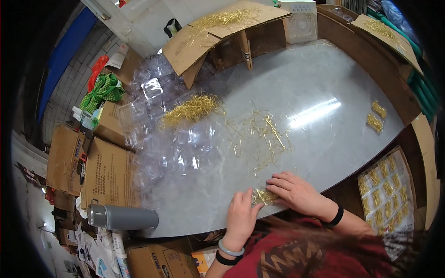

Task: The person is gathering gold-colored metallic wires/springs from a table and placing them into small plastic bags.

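Low in the frame, just right of centre, both hands meet at the near edge of the grey desk (301, 78). The left hand (241, 215) lies palm down with fingers loosely spread, its fingertips touching a small bundle of gold pins (265, 196). The right hand (293, 191) rests flat over the bundle's right side, fingers stretched left across it; the bundle is pressed between the two hands rather than lifted. The left wrist wears a pale bangle and a black band, the right wrist a black band.

Above the hands, at centre frame, loose pins (262, 132) lie scattered over the desk. Further up and left sits a thicker heap of pins (192, 109), resting on a spread of clear plastic trays (162, 139) that fills the left part of the desk. Two small pin bundles (376, 116) lie well apart at the right edge. A cardboard stand (218, 34) topped with more pins is at upper centre. A grey flask (123, 217) lies on its side at lower left, beside cardboard boxes (109, 173).
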### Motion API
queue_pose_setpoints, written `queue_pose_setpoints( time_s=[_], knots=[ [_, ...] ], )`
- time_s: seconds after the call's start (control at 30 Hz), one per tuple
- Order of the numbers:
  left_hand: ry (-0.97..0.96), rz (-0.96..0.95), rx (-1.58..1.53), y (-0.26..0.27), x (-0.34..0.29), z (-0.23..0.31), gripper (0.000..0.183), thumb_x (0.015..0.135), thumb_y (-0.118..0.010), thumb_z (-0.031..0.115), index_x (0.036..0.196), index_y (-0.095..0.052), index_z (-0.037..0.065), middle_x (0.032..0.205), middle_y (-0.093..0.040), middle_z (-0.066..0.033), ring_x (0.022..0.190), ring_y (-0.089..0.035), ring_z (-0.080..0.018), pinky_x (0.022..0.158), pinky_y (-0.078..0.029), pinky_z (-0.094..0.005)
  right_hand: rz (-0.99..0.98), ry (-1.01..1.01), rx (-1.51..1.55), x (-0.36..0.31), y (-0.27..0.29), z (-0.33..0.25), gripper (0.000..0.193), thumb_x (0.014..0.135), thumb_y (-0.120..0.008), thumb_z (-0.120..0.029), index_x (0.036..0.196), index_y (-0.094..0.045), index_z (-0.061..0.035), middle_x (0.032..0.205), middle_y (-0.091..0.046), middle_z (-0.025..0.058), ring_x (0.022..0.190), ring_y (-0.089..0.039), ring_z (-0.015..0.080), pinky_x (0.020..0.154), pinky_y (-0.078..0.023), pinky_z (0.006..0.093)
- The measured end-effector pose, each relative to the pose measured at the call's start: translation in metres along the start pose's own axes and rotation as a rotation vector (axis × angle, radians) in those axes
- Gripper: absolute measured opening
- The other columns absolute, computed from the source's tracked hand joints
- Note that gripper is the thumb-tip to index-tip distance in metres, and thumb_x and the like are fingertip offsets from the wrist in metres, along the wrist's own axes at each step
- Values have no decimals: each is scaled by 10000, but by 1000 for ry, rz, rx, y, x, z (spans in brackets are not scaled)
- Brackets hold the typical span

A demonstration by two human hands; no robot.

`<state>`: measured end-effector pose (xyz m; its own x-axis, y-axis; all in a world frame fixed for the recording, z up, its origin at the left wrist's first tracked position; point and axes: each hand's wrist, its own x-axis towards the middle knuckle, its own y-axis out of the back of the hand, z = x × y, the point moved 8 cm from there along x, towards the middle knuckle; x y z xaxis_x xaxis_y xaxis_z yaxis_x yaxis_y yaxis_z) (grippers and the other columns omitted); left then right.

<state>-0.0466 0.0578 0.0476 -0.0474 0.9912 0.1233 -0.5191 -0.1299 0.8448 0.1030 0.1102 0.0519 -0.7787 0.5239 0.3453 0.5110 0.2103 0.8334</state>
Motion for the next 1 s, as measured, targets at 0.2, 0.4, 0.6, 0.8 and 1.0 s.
queue_pose_setpoints(
  time_s=[0.2,0.4,0.6,0.8,1.0],
  knots=[
    [69,-33,-235,1,-1,1,508,829,-750,110,1296,-580,3,1096,-593,-162,972,-587,-354,877,-484,-411,44,-19,31,-2,-4,5,410,883,-677,-177,1260,-590,-42,1318,-589,114,1279,-531,289,1110,-413,410],
    [-220,-102,72,22,12,13,578,782,-767,140,1311,-574,12,1269,-544,-182,1160,-495,-402,1019,-403,-462,139,-86,27,-17,25,10,565,826,-753,-356,1279,-581,-66,1337,-565,142,1289,-486,355,1108,-366,511],
    [-57,-89,-9,-14,-1,-53,620,766,-790,160,1309,-548,-18,1232,-522,-267,1140,-510,-445,996,-426,-483,87,-35,118,-14,4,22,642,777,-795,-299,1294,-527,-30,1313,-523,190,1251,-484,384,1063,-400,469],
    [-73,-284,-297,-18,19,32,450,981,-586,152,1374,-494,-47,1186,-539,-286,1059,-548,-451,933,-454,-470,208,-91,69,-35,6,34,565,854,-718,-290,1297,-516,-2,1349,-512,201,1276,-473,376,1074,-397,461],
    [-312,-124,-88,-12,12,22,551,938,-629,178,1417,-459,-34,1357,-482,-288,1227,-489,-457,1049,-404,-487,237,-106,48,-34,3,38,568,892,-678,-338,1309,-506,7,1365,-492,231,1291,-453,409,1092,-383,482]
  ],
)
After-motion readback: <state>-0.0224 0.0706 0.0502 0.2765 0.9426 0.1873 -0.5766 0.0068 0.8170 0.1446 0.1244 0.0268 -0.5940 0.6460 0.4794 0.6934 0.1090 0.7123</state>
